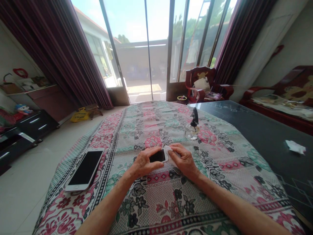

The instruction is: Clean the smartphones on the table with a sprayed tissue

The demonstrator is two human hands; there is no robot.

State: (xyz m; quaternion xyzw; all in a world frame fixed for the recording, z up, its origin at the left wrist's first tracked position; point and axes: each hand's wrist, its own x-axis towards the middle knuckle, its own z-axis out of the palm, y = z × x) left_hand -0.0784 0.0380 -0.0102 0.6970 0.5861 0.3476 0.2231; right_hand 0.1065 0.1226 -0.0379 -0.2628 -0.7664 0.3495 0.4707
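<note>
Upon floral tablecloth: one small phone, edges clasped by left hand, seemingly for steadiness; one white tissue, pinched by right hand against phone's end.

1. We watched from a single camera worn on the person's head, set above the near side of the cloth-covered table.
2. We faced forward and down, so the forearms ran in from the near edge, and the left hand and right hand lay close to the centre of our view.
3. We were near enough to make out both hands clearly, though they filled only a small part of what we saw.
4. We took in a wide sweep: left to the black cabinet, right to the carved bench, far to the glass doors and beyond.
</note>
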